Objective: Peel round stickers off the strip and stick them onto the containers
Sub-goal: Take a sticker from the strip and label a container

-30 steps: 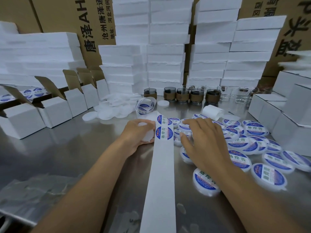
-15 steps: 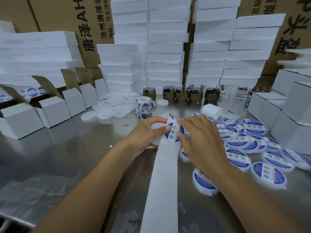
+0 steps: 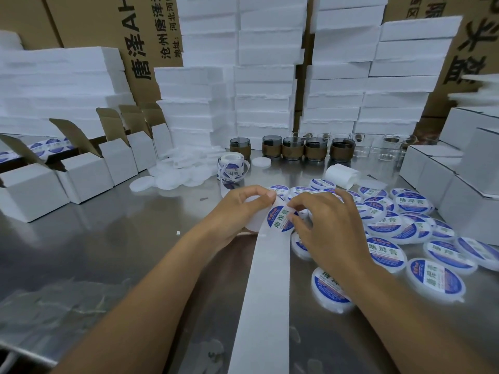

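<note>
Lighting: even, cool, moderately bright. Table [image 3: 113, 238]: soft glare, dull reflections. Shadows: faint. Edges: wide-angle bowing, slight blur beyond the table's corners.

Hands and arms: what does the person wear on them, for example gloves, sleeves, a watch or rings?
Nothing visible. The left hand and right hand are bare, without gloves or rings; both forearms are bare, with no sleeve, watch or bracelet in view.
</note>
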{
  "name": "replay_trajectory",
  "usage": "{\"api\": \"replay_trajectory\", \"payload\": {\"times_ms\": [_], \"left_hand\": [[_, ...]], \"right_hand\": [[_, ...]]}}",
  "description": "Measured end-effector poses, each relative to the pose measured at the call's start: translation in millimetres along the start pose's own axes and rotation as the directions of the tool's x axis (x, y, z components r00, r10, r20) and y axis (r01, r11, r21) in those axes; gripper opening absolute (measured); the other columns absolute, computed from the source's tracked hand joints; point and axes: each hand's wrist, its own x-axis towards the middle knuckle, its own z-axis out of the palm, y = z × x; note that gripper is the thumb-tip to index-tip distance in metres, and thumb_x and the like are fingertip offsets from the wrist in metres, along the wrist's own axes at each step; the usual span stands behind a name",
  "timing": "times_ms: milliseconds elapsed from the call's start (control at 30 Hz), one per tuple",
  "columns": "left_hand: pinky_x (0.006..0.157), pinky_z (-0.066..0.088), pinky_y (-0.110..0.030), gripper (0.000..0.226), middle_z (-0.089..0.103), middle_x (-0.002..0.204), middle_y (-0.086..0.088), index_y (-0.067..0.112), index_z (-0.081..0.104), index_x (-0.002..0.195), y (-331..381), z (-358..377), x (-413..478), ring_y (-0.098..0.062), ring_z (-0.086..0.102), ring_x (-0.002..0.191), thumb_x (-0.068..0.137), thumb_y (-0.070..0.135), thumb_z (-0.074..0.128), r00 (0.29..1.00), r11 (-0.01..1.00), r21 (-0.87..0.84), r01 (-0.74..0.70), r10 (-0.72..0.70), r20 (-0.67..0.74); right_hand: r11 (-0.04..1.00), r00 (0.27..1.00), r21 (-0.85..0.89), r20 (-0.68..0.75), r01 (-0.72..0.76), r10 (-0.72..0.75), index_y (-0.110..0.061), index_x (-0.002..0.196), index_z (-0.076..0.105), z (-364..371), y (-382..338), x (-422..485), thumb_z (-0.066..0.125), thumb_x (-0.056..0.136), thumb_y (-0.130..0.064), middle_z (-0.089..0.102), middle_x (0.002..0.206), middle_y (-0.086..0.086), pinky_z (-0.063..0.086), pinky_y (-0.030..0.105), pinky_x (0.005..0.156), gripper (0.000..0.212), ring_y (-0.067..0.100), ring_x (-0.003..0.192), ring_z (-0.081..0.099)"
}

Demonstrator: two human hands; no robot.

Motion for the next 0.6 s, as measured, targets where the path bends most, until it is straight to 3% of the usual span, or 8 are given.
{"api": "replay_trajectory", "payload": {"times_ms": [100, 200, 333, 500, 600], "left_hand": [[0.079, 0.055, -0.028, 0.011, 0.071, 0.086, 0.02, 0.037, 0.069, 0.068, 0, 0, 0, -0.009, 0.069, 0.087, 0.078, 0.04, 0.068, 0.999, 0.997, 0.064, -0.049, 0.049, -0.007], [0.08, 0.054, -0.03, 0.018, 0.07, 0.083, 0.02, 0.036, 0.069, 0.065, -4, -1, 4, -0.013, 0.066, 0.092, 0.082, 0.031, 0.069, 0.997, 0.993, 0.103, -0.059, 0.065, -0.05], [0.057, 0.053, -0.02, 0.019, 0.07, 0.085, 0.013, 0.029, 0.067, 0.065, -5, -2, 5, -0.005, 0.067, 0.075, 0.083, 0.025, 0.07, 0.992, 0.998, 0.049, -0.04, 0.045, -0.115], [0.044, 0.04, -0.006, 0.016, 0.063, 0.094, 0.009, 0.028, 0.065, 0.068, -9, -3, 8, -0.01, 0.055, 0.079, 0.083, 0.029, 0.07, 0.966, 0.988, 0.139, -0.063, 0.095, -0.239], [0.047, 0.044, -0.009, 0.018, 0.065, 0.095, 0.005, 0.027, 0.066, 0.065, -11, -3, 8, -0.011, 0.056, 0.08, 0.082, 0.028, 0.071, 0.964, 0.99, 0.115, -0.085, 0.111, -0.242]], "right_hand": [[1.0, 1.0, -0.001, -0.007, 0.014, -0.014, -0.022, 0.097, 0.067, -1, 0, 0, 0.066, 0.085, -0.023, 0.069, 0.095, -0.002, 0.019, 0.035, 0.108, 0.012, 0.018, 0.099, 0.059], [0.999, 0.999, -0.027, -0.002, 0.046, -0.047, -0.022, 0.091, 0.068, -1, -1, 0, 0.067, 0.083, -0.022, 0.069, 0.095, -0.002, 0.026, 0.038, 0.104, 0.008, 0.019, 0.101, 0.057], [0.997, 0.998, 0.047, -0.027, 0.061, -0.06, -0.02, 0.086, 0.064, -2, -3, -2, 0.066, 0.082, -0.019, 0.065, 0.094, -0.001, 0.033, 0.037, 0.096, 0.005, 0.019, 0.096, 0.054], [0.97, 0.991, 0.243, -0.127, 0.001, 0.031, -0.022, 0.075, 0.05, -3, -5, -1, 0.055, 0.081, -0.014, 0.056, 0.075, -0.005, 0.037, 0.034, 0.083, 0.011, 0.012, 0.075, 0.044], [0.91, 0.964, 0.409, -0.211, -0.062, 0.161, -0.017, 0.072, 0.049, -5, -4, 0, 0.052, 0.083, -0.006, 0.053, 0.068, -0.004, 0.04, 0.035, 0.071, 0.016, 0.018, 0.069, 0.048]]}}
